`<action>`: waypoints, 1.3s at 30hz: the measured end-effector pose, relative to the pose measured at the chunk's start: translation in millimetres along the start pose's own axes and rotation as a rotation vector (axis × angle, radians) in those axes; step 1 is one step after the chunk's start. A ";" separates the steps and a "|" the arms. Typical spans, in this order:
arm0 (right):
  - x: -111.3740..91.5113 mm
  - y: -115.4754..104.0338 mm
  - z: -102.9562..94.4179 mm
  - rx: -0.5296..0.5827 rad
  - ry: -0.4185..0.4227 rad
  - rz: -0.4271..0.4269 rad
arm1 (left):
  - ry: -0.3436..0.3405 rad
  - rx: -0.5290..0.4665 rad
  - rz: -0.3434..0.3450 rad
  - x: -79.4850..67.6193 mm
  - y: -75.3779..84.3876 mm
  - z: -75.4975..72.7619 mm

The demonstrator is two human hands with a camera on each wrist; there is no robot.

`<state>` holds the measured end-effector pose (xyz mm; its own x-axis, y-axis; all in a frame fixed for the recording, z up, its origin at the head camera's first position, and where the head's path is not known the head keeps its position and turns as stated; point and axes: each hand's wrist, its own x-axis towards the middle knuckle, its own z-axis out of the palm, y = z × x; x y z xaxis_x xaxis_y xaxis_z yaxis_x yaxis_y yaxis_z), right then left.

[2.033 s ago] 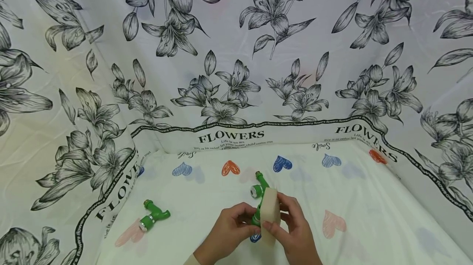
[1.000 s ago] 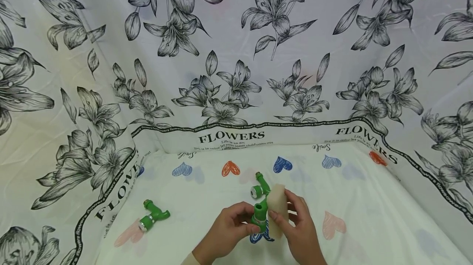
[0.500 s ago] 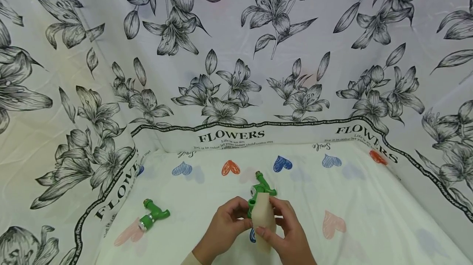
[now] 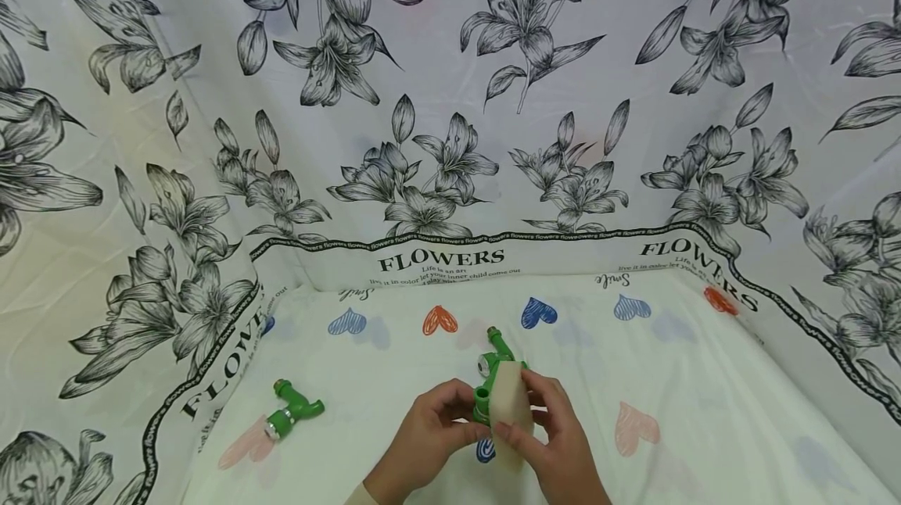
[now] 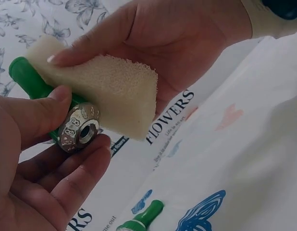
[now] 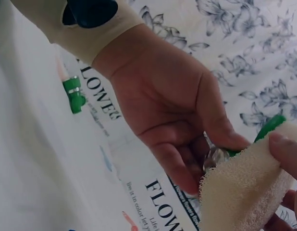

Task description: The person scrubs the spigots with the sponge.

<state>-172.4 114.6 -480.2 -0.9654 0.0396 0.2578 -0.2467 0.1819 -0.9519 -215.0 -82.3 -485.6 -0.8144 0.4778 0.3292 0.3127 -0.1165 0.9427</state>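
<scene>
Head view: left grip (image 4: 435,436) pinches a green tap (image 4: 482,410), right grip (image 4: 567,442) holds a beige sponge (image 4: 511,403) against it. Another tap (image 4: 301,410) lies near the bench's (image 4: 718,411) left edge.

A cream, block-shaped sponge (image 4: 511,397), narrow side up, is held against a green tap (image 5: 29,79) with an embossed silvery end, both at the head view's lower centre.
</scene>
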 end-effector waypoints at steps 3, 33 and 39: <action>2.6 1.9 -3.9 0.004 0.007 0.017 | -0.026 -0.019 0.021 -0.7 2.0 0.7; 7.5 10.3 -10.4 -0.087 0.078 0.150 | -0.068 -0.056 -0.048 -2.6 3.2 4.7; 5.0 7.6 -7.2 -0.074 0.077 0.102 | -0.043 -0.036 -0.035 -1.9 2.4 4.6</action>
<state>-178.5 123.2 -485.0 -0.9751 0.1359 0.1751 -0.1382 0.2447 -0.9597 -210.4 -79.5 -484.2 -0.8025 0.5192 0.2939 0.2659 -0.1298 0.9552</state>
